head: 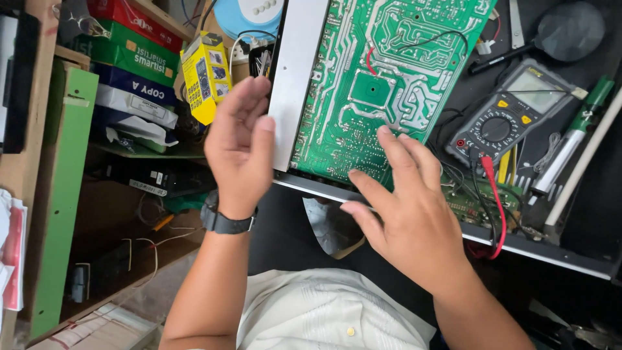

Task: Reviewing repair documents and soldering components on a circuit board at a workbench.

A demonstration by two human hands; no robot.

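Big green circuit board (389,78), solder side up w/ silver traces, fills the far centre, lying tilted on the dark bench (583,214); a grey metal strip (295,78) runs along its left edge. Left of that, wooden shelving (39,194) w/ a stack of coloured boxes (133,71) and a yellow carton (206,74) standing beside them. Right hand (405,210) is spread flat, fingers apart, fingertips (385,133) touching the near edge of the board, gripping nothing. Left hand (240,146) is raised just left of the metal strip, open, fingers loosely together, palm toward the board, holding nothing; can't tell if it touches the strip. Black wristwatch (223,220) on the left wrist. Right of the board sits a grey multimeter (512,113) w/ yellow buttons, its red lead (495,207) and a black one trailing toward the near edge. Smaller green board (473,201) peeks out under the leads, just beside the right hand. Green-and-white pen-shaped tool (573,139) lies at far right, near the meter.
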